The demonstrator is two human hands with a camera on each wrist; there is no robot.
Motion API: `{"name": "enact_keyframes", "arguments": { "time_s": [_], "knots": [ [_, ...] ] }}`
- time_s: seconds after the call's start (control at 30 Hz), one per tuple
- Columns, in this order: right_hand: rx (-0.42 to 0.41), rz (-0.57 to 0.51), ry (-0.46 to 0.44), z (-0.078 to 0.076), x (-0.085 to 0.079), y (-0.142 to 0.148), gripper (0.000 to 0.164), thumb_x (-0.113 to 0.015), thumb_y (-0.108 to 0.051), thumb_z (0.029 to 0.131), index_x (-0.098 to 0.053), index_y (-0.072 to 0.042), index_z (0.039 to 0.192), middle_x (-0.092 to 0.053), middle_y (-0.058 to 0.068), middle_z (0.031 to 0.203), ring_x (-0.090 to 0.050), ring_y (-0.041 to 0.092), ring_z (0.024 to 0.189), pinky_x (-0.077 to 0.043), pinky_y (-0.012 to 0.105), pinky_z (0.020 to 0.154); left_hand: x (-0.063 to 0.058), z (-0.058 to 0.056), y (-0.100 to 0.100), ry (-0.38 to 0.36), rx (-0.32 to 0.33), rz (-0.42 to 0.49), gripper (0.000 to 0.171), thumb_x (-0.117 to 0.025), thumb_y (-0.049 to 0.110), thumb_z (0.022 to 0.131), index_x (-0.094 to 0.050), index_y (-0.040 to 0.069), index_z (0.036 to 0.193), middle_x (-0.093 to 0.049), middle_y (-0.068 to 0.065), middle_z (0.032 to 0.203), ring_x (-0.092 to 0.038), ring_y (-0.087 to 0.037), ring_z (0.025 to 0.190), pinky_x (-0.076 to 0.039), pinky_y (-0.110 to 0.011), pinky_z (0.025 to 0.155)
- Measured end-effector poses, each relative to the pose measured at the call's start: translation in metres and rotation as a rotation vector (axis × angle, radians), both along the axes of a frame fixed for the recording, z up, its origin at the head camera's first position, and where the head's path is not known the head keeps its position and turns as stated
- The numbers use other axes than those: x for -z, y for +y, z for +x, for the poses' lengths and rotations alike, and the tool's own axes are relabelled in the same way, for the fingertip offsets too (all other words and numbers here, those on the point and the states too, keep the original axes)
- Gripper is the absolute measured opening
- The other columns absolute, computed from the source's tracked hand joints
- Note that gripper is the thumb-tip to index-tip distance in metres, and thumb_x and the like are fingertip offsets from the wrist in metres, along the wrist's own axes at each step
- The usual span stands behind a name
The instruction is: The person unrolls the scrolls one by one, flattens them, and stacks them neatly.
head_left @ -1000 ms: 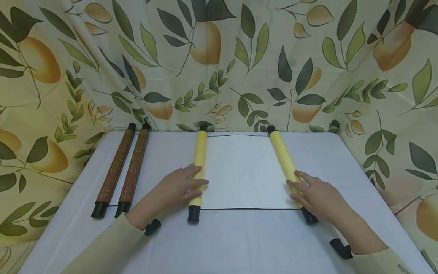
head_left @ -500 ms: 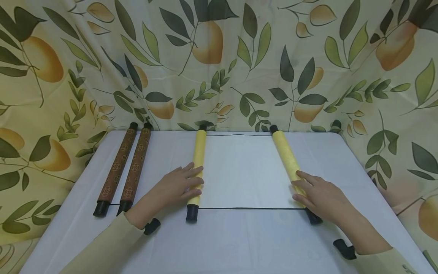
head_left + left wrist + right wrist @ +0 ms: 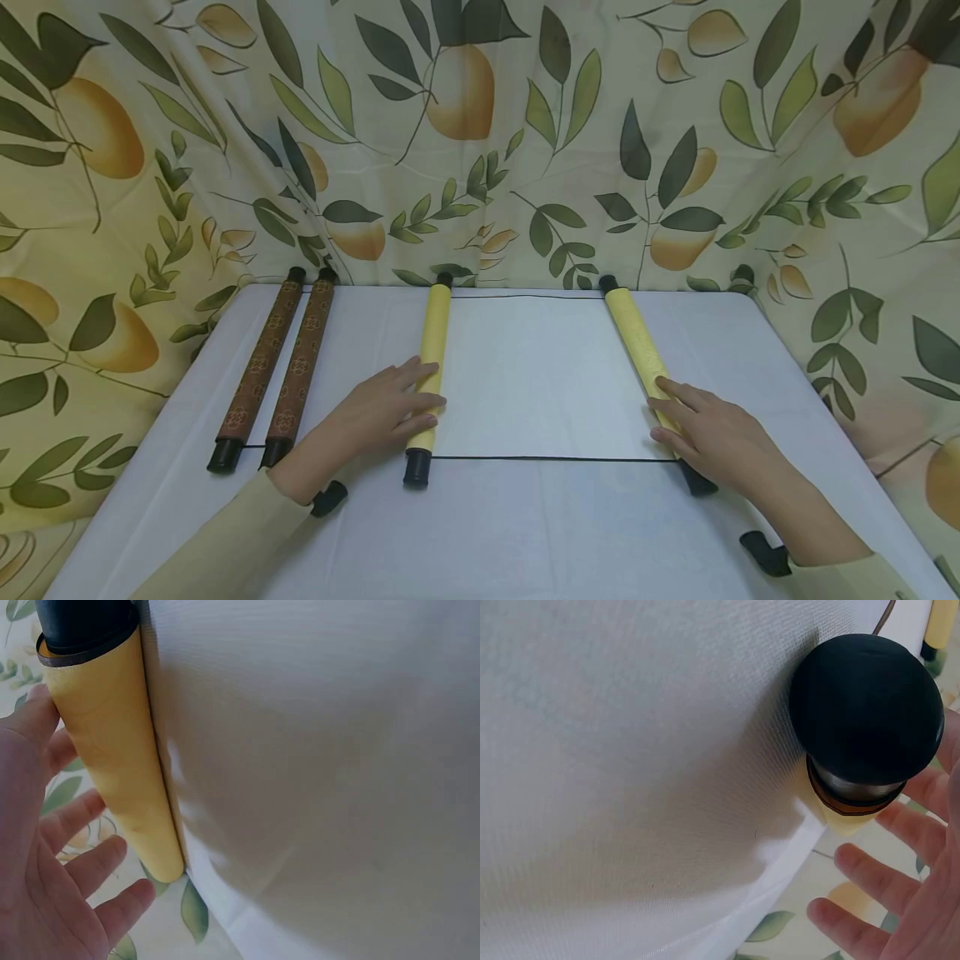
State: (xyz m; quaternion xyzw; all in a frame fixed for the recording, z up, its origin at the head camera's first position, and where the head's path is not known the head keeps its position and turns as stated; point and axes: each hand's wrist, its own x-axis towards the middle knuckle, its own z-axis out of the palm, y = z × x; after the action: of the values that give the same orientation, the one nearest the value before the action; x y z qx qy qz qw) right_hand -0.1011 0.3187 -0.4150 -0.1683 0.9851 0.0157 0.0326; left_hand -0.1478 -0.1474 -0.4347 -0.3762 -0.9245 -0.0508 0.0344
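Observation:
A partly unrolled scroll lies on the table, its white sheet (image 3: pixel 540 375) bordered by thin black lines between two yellow rolls with black end knobs. On the left yellow roll (image 3: pixel 436 325) rest the straight, spread fingers of my left hand (image 3: pixel 375 410). My right hand (image 3: pixel 723 437) lays its extended fingers over the slanted right yellow roll (image 3: pixel 632 325). In the left wrist view, the left hand (image 3: pixel 45 847) is beside the roll (image 3: pixel 112 750), fingers apart. The right wrist view shows a black end knob (image 3: pixel 866 709) covering part of the roll, near the right hand (image 3: pixel 922 870).
Left of my left hand lies a second scroll, its two brown patterned rolls (image 3: pixel 258 367) side by side and close together. A white cloth (image 3: pixel 487 542) covers the table. Behind it hangs a fruit-and-leaf printed curtain (image 3: pixel 555 158).
The two yellow rolls have moved apart under my hands, the right one rightward and the left one slightly leftward. More of the white sheet shows between them. The brown scroll lies as before.

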Motion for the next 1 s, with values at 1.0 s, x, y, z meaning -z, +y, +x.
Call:
{"name": "enact_keyframes", "arguments": {
  "time_s": [1.0],
  "knots": [
    [0.010, 0.001, 0.019, -0.003, 0.001, 0.009, 0.049, -0.053, -0.051, 0.087, -0.058, -0.020, 0.125, -0.038, 0.015, 0.141, -0.044, 0.040, 0.118, -0.040, 0.059, 0.084, -0.002, 0.006, -0.021, -0.020, -0.044, 0.087, 0.040, -0.043, 0.051, 0.092, -0.060, 0.028, 0.120, -0.036, -0.003, 0.144, -0.028, -0.028, 0.134, -0.036, -0.046, 0.098]
  ]
}}
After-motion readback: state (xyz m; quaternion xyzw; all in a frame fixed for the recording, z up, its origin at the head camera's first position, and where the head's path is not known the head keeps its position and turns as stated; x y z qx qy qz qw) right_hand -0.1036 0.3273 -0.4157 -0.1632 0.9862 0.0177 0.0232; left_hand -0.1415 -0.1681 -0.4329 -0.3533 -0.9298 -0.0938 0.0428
